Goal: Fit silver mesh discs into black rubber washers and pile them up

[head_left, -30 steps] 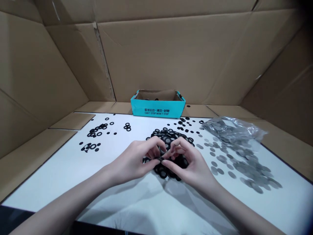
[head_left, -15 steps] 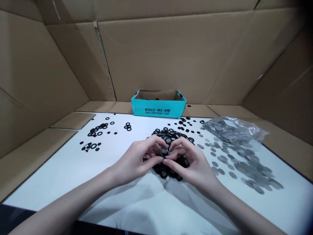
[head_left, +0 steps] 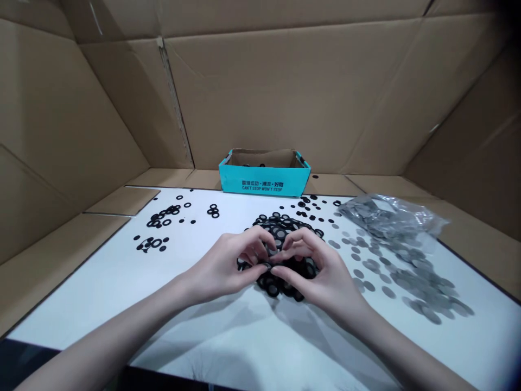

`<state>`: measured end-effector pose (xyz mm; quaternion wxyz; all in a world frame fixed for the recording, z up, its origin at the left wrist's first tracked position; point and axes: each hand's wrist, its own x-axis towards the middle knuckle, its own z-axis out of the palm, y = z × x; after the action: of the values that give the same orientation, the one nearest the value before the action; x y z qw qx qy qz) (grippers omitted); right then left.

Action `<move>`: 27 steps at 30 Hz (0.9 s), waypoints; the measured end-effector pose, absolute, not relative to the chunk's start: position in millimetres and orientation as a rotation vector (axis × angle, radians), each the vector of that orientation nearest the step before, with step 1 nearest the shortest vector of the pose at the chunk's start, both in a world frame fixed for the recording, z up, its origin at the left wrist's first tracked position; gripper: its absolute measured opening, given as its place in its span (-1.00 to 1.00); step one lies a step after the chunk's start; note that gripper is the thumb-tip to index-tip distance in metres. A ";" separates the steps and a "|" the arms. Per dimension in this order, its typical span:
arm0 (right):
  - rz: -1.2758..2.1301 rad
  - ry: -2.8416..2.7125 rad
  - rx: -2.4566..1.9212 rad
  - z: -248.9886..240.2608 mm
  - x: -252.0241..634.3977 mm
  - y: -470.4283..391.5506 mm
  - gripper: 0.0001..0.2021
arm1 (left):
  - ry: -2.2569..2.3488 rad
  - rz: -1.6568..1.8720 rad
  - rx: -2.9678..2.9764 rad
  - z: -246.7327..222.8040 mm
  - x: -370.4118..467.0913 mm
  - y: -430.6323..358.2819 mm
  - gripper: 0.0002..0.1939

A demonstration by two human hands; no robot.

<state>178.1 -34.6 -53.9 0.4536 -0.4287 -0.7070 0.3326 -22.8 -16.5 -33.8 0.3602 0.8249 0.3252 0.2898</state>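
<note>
Both hands meet above the near side of a pile of black rings with grey centres [head_left: 273, 289] on the white table. My left hand [head_left: 240, 260] pinches a small dark ring between thumb and fingers. The thumb and fingers of my right hand [head_left: 313, 263] close on the same piece from the other side. Its details are mostly hidden by the fingertips. Loose grey discs [head_left: 423, 282] are spread over the table to the right of the pile.
A turquoise box [head_left: 264, 180] with a few dark pieces inside stands at the back. A clear plastic bag of grey discs [head_left: 378, 214] lies back right. Black rings [head_left: 156, 243] and small black discs are scattered at left. Cardboard walls [head_left: 285, 92] surround the table.
The fingers of both hands have shifted slightly around the small ring, and the right fingertips have moved a little to the left. The pile and the box look the same.
</note>
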 end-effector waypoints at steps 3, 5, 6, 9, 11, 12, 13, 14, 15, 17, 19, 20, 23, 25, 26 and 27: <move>0.808 -1.746 -1.045 -53.1 178.7 -35.3 -0.75 | 0.815 0.777 2.129 -34.4 -20.8 -17.0 -0.81; 0.784 -1.759 -1.039 -53.0 177.9 -36.3 -0.78 | 0.816 0.793 2.127 -34.5 -19.4 -17.6 -0.82; 0.773 -1.764 -1.035 -53.0 177.2 -36.8 -0.80 | 0.825 0.799 2.127 -34.3 -18.9 -18.0 -0.82; 0.740 -1.757 -1.031 -53.0 174.5 -38.9 -0.81 | 0.865 0.773 2.160 -31.8 -19.2 -20.1 -0.84; 0.700 -1.739 -1.031 -53.4 172.5 -41.0 -0.80 | 0.873 0.706 2.215 -28.7 -20.1 -21.6 -0.86; 0.680 -1.730 -1.031 -53.9 171.5 -41.9 -0.80 | 0.869 0.671 2.250 -27.2 -20.6 -22.2 -0.87; 0.668 -1.723 -1.029 -54.4 170.7 -42.5 -0.79 | 0.866 0.644 2.283 -26.0 -21.0 -22.5 -0.86; 0.662 -1.719 -1.024 -54.9 170.2 -42.8 -0.79 | 0.865 0.628 2.306 -25.3 -21.2 -22.5 -0.85; 0.660 -1.720 -1.020 -55.4 170.0 -42.7 -0.78 | 0.868 0.626 2.312 -25.2 -21.2 -22.2 -0.84; 0.665 -1.734 -1.017 -55.8 170.6 -41.4 -0.78 | 0.876 0.666 2.268 -26.5 -20.9 -20.9 -0.83; 0.669 -1.746 -1.016 -55.5 172.3 -39.4 -0.79 | 0.875 0.729 2.196 -28.9 -20.4 -19.7 -0.82; 0.666 -1.746 -1.016 -55.1 173.3 -38.5 -0.79 | 0.870 0.757 2.172 -30.1 -20.3 -19.3 -0.81; 0.659 -1.737 -1.003 -53.7 175.4 -36.9 -0.79 | 0.853 0.786 2.161 -32.1 -20.2 -19.6 -0.78; 0.675 -1.744 -0.998 -53.2 175.8 -36.9 -0.80 | 0.848 0.786 2.166 -32.5 -20.4 -20.3 -0.78; 0.687 -1.748 -1.002 -53.1 175.7 -37.0 -0.80 | 0.845 0.791 2.165 -32.6 -20.4 -20.6 -0.79; 0.697 -1.750 -1.008 -53.1 175.5 -37.1 -0.81 | 0.840 0.800 2.162 -32.6 -20.4 -20.9 -0.80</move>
<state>175.5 -37.1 -53.1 0.4815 -0.4136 -0.7179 0.2858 -20.4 -20.9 -32.6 0.3375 0.8295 0.3221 0.3070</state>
